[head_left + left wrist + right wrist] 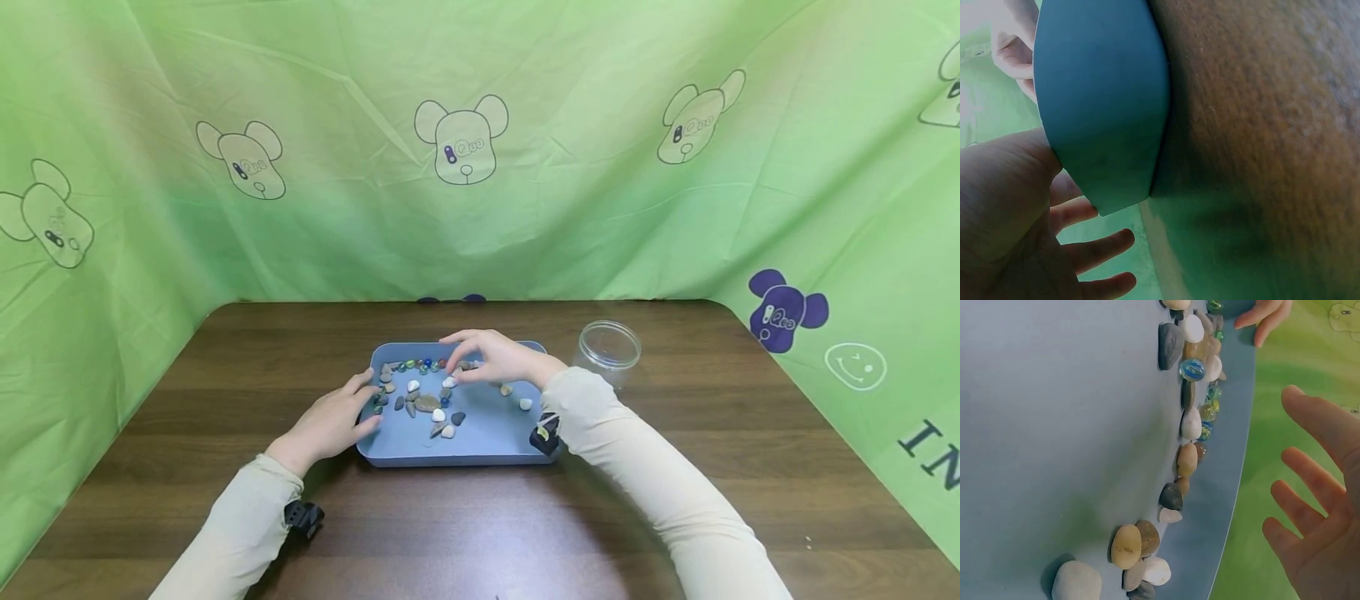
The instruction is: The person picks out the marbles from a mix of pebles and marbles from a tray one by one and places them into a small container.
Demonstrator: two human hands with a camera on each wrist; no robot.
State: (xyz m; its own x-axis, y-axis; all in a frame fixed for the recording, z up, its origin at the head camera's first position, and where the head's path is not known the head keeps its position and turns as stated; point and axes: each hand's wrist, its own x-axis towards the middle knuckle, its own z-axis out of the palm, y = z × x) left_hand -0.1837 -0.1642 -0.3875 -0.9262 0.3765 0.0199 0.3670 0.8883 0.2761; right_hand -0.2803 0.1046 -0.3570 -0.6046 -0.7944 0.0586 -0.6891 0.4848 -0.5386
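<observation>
Long, wrinkled cream sleeves; two boxy black wrist cameras

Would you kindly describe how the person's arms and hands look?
The long cream fabric left sleeve and matching right sleeve look gathered at the cuffs. A small black boxy left-wrist device and similar right-wrist device are visible. The left hand and right hand are ungloved.

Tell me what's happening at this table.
A person has both hands at a blue tray holding loose stones and glass marbles. The right hand hovers over the stones toward the far side, fingers apart, with nothing visible in its grasp. The left hand is at the tray's left rim. A clear jar stands on the table, off to the right.
</observation>
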